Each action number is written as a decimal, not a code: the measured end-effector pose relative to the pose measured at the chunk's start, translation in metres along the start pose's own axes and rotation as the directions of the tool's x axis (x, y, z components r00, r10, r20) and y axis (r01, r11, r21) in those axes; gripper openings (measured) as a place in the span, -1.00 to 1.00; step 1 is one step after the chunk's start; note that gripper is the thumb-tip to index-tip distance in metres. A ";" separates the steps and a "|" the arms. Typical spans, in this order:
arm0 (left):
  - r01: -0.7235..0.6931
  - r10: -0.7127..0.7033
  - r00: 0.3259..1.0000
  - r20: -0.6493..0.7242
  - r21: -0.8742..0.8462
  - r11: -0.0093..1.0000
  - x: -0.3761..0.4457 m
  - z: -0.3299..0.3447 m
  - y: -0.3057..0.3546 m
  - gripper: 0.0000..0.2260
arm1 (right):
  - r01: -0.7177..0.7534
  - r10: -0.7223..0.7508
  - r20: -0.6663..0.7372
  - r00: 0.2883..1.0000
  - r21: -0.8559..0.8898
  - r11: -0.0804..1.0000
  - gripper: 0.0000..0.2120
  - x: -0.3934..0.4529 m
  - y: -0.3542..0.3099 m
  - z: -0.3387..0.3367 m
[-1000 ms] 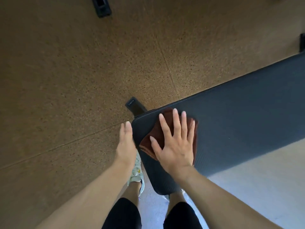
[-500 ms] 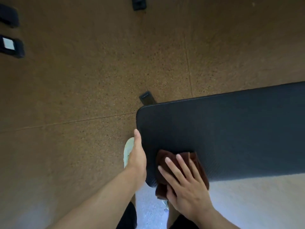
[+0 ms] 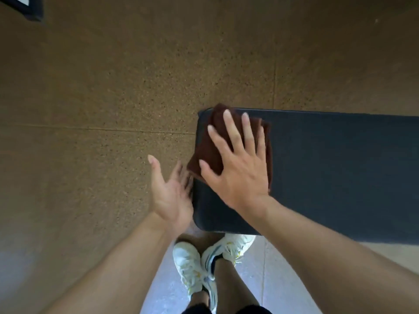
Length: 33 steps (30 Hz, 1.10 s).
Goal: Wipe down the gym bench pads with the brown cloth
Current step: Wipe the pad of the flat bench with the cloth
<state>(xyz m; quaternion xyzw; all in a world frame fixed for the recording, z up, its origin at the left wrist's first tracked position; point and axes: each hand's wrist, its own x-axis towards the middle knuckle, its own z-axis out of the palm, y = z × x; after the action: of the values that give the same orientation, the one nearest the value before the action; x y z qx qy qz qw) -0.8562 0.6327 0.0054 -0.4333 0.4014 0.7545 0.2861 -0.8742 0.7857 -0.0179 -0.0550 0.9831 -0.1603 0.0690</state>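
Right hand (image 3: 235,168), fingers spread flat, presses the brown cloth (image 3: 210,152) onto the bench pad (image 3: 328,168) at its end corner; left hand (image 3: 170,191) hovers open, empty. Most of the pad looks unwiped yet.

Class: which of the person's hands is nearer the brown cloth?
Right. The right hand presses flat on the brown cloth; the left hand hangs open beside its edge.
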 end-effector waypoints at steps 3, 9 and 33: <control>-0.038 0.051 0.993 -0.104 0.126 0.991 -0.013 -0.011 -0.016 -0.16 | 0.168 -0.168 0.030 0.985 0.015 0.986 -0.41 -0.088 -0.010 0.011; -0.084 0.136 0.987 -0.091 0.428 0.900 -0.045 -0.045 -0.043 -0.17 | 0.186 -0.182 0.063 0.981 -0.069 0.980 -0.47 -0.047 -0.005 0.009; -0.405 0.209 0.872 0.442 0.893 -0.197 -0.048 -0.038 -0.062 -0.17 | -0.713 0.711 0.051 0.701 0.055 0.699 -0.23 0.044 0.046 -0.029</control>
<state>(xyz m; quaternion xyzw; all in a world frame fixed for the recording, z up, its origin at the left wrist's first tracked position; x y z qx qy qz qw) -0.7697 0.6277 0.0145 0.0853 0.8933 0.2795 0.3415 -0.9255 0.8325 -0.0105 0.3294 0.9208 -0.1552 0.1399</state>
